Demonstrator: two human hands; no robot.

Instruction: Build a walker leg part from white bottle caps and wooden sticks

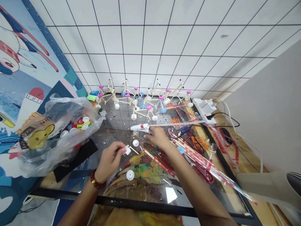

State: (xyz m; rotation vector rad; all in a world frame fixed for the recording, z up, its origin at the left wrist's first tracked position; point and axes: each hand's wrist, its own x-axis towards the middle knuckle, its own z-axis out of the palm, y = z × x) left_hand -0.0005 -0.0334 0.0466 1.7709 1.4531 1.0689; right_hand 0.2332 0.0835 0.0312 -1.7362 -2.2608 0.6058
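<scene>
holding coloured discs (81, 124): clear bag (57, 149)

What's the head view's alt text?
A person's left hand pinches a small white piece while the right hand is at a white glue gun over a cluttered table. Beyond, stick models with pink discs stand near a tiled wall; a plastic bag of coloured discs lies at left.

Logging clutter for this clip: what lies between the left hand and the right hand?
In the head view, a white disc and a thin pale stick show between the left hand, which pinches a white piece, and the right hand.
</scene>
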